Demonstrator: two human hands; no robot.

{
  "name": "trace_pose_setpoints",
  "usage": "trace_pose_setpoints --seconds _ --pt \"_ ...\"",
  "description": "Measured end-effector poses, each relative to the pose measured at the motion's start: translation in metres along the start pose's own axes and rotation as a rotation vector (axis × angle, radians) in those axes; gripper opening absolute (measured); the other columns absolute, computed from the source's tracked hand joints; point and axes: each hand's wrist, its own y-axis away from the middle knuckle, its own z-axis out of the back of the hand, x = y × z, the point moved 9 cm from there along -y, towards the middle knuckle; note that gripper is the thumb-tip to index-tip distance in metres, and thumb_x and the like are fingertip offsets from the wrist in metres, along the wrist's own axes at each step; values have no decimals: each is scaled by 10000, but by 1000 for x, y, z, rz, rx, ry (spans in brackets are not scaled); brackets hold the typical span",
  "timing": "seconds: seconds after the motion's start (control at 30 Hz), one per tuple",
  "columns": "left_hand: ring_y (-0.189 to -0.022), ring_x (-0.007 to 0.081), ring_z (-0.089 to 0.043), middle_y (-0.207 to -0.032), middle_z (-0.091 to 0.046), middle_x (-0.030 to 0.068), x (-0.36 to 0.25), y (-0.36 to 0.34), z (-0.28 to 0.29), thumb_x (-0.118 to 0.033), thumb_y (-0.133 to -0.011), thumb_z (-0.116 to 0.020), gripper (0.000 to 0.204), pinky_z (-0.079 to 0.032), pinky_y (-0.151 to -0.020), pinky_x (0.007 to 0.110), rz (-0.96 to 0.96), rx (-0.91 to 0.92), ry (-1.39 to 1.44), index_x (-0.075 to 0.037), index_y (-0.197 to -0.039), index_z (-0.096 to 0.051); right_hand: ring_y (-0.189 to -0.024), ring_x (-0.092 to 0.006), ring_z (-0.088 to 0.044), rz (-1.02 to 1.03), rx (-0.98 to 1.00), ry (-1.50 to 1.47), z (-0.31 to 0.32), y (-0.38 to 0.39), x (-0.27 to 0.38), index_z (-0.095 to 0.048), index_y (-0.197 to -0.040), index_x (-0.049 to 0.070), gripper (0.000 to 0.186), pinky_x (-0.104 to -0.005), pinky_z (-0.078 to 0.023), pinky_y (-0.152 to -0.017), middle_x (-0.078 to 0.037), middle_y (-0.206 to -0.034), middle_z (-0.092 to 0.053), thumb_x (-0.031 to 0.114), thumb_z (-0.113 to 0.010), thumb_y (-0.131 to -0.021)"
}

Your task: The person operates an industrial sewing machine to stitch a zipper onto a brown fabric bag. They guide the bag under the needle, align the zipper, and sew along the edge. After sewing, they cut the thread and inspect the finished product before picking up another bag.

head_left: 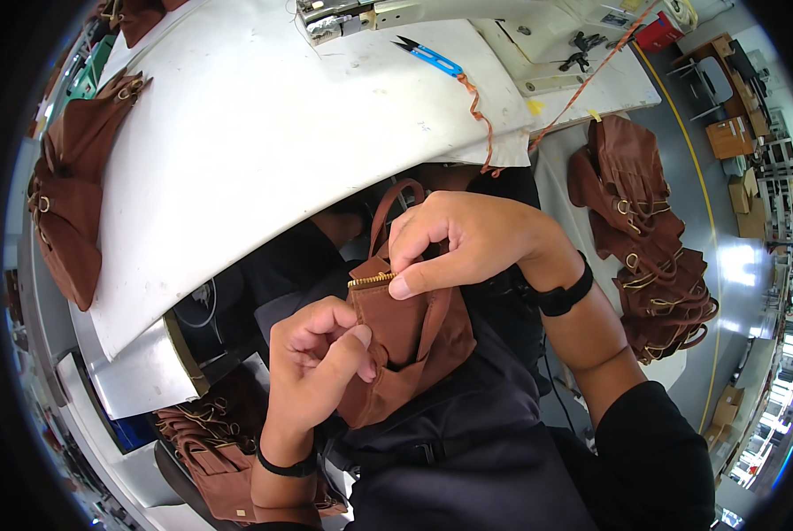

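Note:
A brown leather bag point(401, 327) rests on my lap, below the table's near edge. Its short gold-toothed zipper point(372, 281) runs along the top of a pocket. My right hand point(467, 234) pinches the zipper's right end between thumb and forefinger; the small part under the fingertips is hidden. My left hand point(315, 358) is closed on the bag's left side, thumb against the forefinger at the leather edge. A thin brown strap point(388, 212) loops up behind my right hand.
On the white table point(237, 133) lie blue thread snips point(432, 58) with an orange cord point(478, 111). A sewing machine point(361, 19) stands at the far edge. Brown bags are piled right point(653, 257), left point(82, 177) and lower left point(219, 456).

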Motion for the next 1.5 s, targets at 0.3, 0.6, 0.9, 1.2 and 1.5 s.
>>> trace_pose_setpoints --seconds 0.3,0.6,0.9,1.2,1.5 --pt "-659 71 -632 -781 -675 47 0 3 -5 75 -950 -580 68 -498 -640 215 23 -13 32 39 -930 -635 -788 -184 -643 4 4 -32 -3 2 -1 -780 -889 35 195 -334 -499 -701 -68 -792 -723 225 -780 -931" --pt "-671 73 -644 -775 -667 44 -1 0 -8 97 -933 -544 103 -515 -630 222 28 31 6 49 -932 -636 -788 -192 -644 22 5 -41 -3 5 -3 -780 -890 32 196 -340 -504 -711 -67 -784 -727 222 -771 -939" --pt "-660 76 -649 -765 -679 42 2 -2 -8 85 -948 -568 91 -533 -629 231 42 53 18 46 -934 -649 -806 -194 -651 12 3 -18 -1 8 -6 -777 -898 20 208 -338 -509 -726 -76 -798 -731 224 -778 -936" --pt "-700 86 -679 -806 -695 56 6 -3 -9 65 -945 -636 22 -560 -648 243 76 80 63 50 -941 -652 -808 -190 -652 -4 7 -42 -2 8 -7 -776 -890 19 210 -334 -507 -728 -76 -802 -728 225 -783 -931" --pt "-726 109 -695 -825 -711 79 9 -2 -5 64 -951 -556 140 -575 -678 251 62 127 79 73 -1018 -678 -793 -187 -648 -5 12 -38 -2 8 -11 -772 -882 19 209 -330 -498 -717 -75 -790 -717 222 -784 -929"
